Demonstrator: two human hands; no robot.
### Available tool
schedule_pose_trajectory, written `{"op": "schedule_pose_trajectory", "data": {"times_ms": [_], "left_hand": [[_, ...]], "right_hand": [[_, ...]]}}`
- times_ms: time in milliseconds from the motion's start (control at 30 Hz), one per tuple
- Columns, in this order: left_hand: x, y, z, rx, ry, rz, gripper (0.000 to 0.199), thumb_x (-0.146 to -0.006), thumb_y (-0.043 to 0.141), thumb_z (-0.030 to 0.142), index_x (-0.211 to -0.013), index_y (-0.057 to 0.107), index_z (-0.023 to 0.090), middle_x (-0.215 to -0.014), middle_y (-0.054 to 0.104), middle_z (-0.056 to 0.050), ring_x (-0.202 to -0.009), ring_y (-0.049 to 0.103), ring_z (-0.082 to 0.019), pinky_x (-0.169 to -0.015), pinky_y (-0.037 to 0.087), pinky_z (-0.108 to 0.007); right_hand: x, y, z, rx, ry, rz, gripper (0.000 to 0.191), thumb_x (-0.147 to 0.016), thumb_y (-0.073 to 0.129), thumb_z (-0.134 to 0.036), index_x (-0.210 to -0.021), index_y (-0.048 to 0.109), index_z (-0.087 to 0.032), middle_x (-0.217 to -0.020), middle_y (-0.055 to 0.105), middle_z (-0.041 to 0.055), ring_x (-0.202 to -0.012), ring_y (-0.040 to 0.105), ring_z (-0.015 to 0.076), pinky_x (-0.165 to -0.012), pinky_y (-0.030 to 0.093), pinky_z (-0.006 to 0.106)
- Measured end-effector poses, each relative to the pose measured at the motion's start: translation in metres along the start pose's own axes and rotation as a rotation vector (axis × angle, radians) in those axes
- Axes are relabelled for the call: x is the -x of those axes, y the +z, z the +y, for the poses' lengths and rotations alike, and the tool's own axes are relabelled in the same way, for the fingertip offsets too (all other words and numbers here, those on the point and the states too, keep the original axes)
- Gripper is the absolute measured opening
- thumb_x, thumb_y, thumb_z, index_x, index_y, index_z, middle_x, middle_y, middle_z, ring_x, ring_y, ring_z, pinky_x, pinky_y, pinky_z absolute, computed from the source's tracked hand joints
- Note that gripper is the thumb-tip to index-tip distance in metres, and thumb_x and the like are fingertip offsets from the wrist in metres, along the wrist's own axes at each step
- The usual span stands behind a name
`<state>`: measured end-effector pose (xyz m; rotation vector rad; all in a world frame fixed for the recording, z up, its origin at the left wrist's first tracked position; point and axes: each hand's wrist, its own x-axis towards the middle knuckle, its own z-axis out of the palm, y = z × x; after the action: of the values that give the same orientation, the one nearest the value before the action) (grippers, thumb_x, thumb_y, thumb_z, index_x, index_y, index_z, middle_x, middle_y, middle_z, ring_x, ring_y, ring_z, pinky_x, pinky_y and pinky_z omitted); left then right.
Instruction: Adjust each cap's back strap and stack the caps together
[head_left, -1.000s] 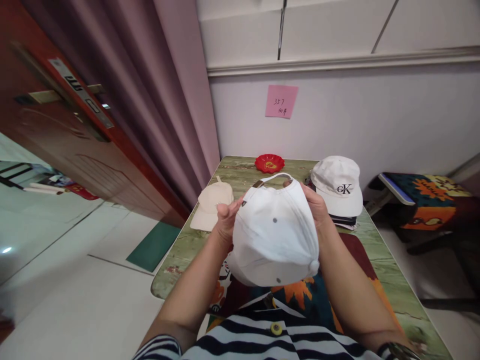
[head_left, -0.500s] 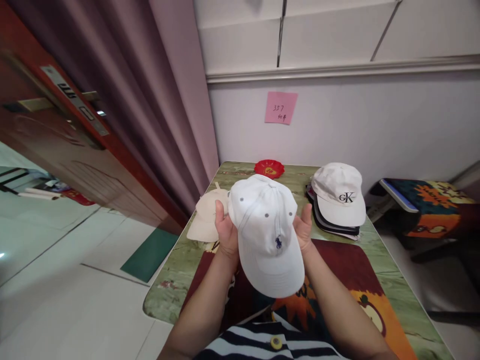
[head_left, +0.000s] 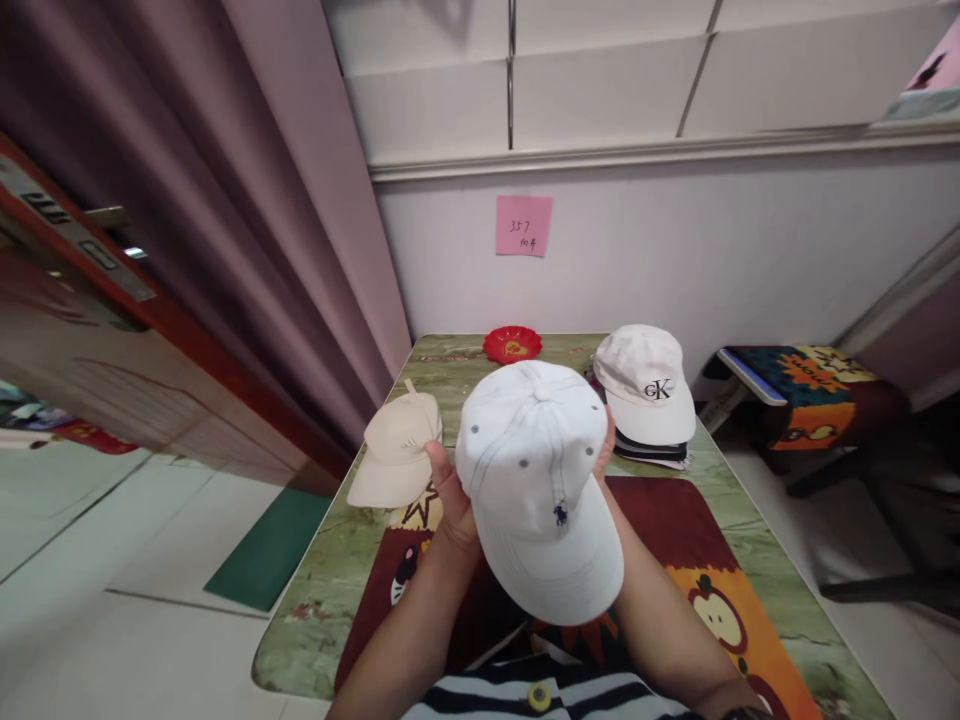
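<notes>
A white baseball cap [head_left: 534, 480] with a small dark-blue rider emblem is held up over the table, its brim tilted down toward me. My left hand [head_left: 453, 495] grips the cap's left side, thumb outside and the other fingers hidden behind or under it. On the opposite side, my right hand [head_left: 606, 445] supports the cap and is mostly covered by it. A beige cap [head_left: 401, 445] lies on the table just left of my left hand. Beyond my right hand, a white cap with black letters [head_left: 646, 385] tops a stack of darker caps [head_left: 652, 452].
A patterned mat [head_left: 660, 515] lies on the green wood-look table [head_left: 307, 590]. A red scalloped dish [head_left: 512, 344] sits at the back edge, below a pink note [head_left: 523, 226] on the wall. A door [head_left: 165, 350] and curtain flank the left; a covered stool [head_left: 814, 390] stands right.
The view has shifted, so the table and wall things appear further left. The held cap has turned and tipped slightly, showing more of its crown, and my right hand is now more hidden behind it.
</notes>
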<state>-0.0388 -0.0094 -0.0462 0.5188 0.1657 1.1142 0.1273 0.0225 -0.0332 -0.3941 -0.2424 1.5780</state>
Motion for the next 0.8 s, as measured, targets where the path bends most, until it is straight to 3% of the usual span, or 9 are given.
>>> {"op": "schedule_pose_trajectory", "data": {"times_ms": [67,133,233,300,433,567,633,700,800], "left_hand": [[0.002,0.0,0.0,0.003,-0.01,0.0,0.061,-0.095,0.041,0.066,-0.124,0.073,0.023,-0.121,0.075,-0.003,-0.141,0.049,-0.027,-0.125,0.026,-0.042],[0.001,0.001,0.006,0.005,0.012,0.039,0.049,-0.1,0.041,0.052,-0.118,0.076,0.022,-0.113,0.078,-0.003,-0.138,0.052,-0.025,-0.124,0.027,-0.041],[-0.004,0.004,0.023,0.023,0.145,0.139,0.05,-0.1,0.04,0.051,-0.121,0.074,0.021,-0.117,0.076,-0.006,-0.136,0.054,-0.026,-0.123,0.03,-0.041],[-0.008,0.004,0.033,0.045,0.224,0.182,0.053,-0.099,0.039,0.054,-0.128,0.07,0.021,-0.122,0.074,-0.007,-0.136,0.054,-0.027,-0.122,0.032,-0.043],[-0.013,-0.009,0.035,0.039,0.231,0.224,0.056,-0.099,0.038,0.056,-0.138,0.063,0.024,-0.129,0.071,-0.006,-0.139,0.051,-0.028,-0.122,0.031,-0.046],[-0.012,-0.036,0.012,-0.107,0.105,0.333,0.064,-0.092,0.043,0.071,-0.128,0.068,0.026,-0.125,0.073,-0.008,-0.127,0.06,-0.03,-0.111,0.044,-0.048],[-0.007,-0.053,-0.006,-0.333,-0.018,0.4,0.064,-0.085,0.054,0.073,-0.117,0.072,0.022,-0.115,0.075,-0.012,-0.108,0.069,-0.03,-0.099,0.052,-0.048],[0.0,-0.071,-0.023,-0.666,-0.084,0.469,0.055,-0.077,0.071,0.065,-0.105,0.075,0.018,-0.102,0.076,-0.013,-0.091,0.071,-0.027,-0.09,0.055,-0.044],[0.015,-0.092,-0.042,-1.088,-0.039,0.446,0.04,-0.072,0.078,0.051,-0.095,0.075,0.018,-0.095,0.076,-0.011,-0.09,0.071,-0.027,-0.09,0.055,-0.041]], "right_hand": [[-0.002,-0.007,0.001,-0.009,0.017,0.027,0.04,-0.07,0.071,-0.053,-0.1,0.071,-0.027,-0.101,0.077,0.0011,-0.125,0.06,0.0273,-0.114,0.041,0.045],[0.005,-0.017,0.003,0.017,0.173,-0.033,0.04,-0.072,0.073,-0.052,-0.101,0.07,-0.025,-0.098,0.078,0.0026,-0.119,0.064,0.0282,-0.109,0.046,0.045],[0.038,-0.036,0.01,0.048,0.455,-0.176,0.059,-0.078,0.066,-0.068,-0.114,0.065,-0.021,-0.108,0.076,0.0095,-0.118,0.066,0.0304,-0.104,0.05,0.048],[0.064,-0.047,0.019,0.038,0.519,-0.194,0.059,-0.08,0.07,-0.063,-0.118,0.063,-0.019,-0.112,0.075,0.0112,-0.117,0.067,0.0296,-0.103,0.051,0.048],[0.092,-0.051,0.025,0.098,0.371,-0.03,0.04,-0.079,0.079,-0.027,-0.117,0.067,-0.021,-0.114,0.077,0.004,-0.11,0.071,0.0227,-0.106,0.05,0.04],[0.071,-0.028,-0.01,0.244,0.191,0.089,0.046,-0.074,0.082,-0.021,-0.117,0.069,-0.027,-0.109,0.079,0.0005,-0.102,0.073,0.0245,-0.098,0.058,0.042],[0.052,-0.011,-0.04,0.323,0.075,0.099,0.052,-0.074,0.082,-0.02,-0.123,0.067,-0.03,-0.111,0.078,0.0008,-0.104,0.073,0.0246,-0.094,0.061,0.041],[0.032,0.002,-0.073,0.358,-0.101,0.063,0.058,-0.075,0.082,-0.019,-0.129,0.063,-0.029,-0.116,0.077,0.0015,-0.108,0.072,0.0231,-0.095,0.061,0.038],[0.003,0.003,-0.12,0.325,-0.401,0.022,0.056,-0.076,0.079,-0.015,-0.128,0.063,-0.026,-0.115,0.077,0.0009,-0.107,0.072,0.0176,-0.098,0.058,0.031]]}}
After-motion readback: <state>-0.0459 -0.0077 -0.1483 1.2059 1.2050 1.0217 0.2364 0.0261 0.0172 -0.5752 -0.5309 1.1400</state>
